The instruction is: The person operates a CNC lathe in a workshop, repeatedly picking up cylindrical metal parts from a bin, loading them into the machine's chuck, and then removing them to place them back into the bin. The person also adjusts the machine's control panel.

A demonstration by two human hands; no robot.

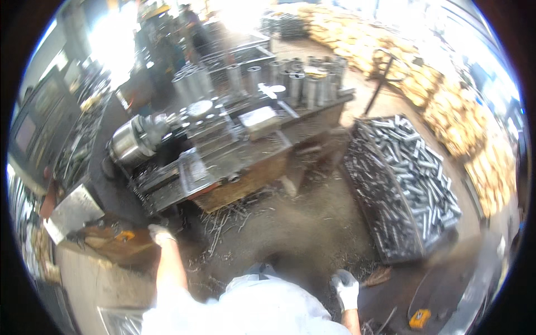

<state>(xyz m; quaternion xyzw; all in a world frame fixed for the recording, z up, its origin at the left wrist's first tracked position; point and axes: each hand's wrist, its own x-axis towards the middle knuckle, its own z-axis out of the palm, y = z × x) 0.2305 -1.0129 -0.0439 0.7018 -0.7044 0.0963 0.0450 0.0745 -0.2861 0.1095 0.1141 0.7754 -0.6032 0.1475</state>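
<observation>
My left hand (162,234), in a white glove, reaches out beside the front end of a lathe, near the corner of a dark cabinet (111,245). Blur hides its fingers, and whether it touches anything there I cannot tell. To the right of my body hangs my right hand (345,287), in a white glove with grey fingers. Its fingers look loosely bent and apart, with nothing visible in them. Ahead of me stands the lathe, with a round steel chuck (131,142) at its left and a metal carriage (212,142) beside it.
Several upright metal tubes (312,89) stand on the lathe's far side. On the right, a dark metal bin (382,206) holds many short grey tubes (424,184). Metal shavings (223,223) litter the floor. Filled yellowish sacks (446,117) are stacked along the far right.
</observation>
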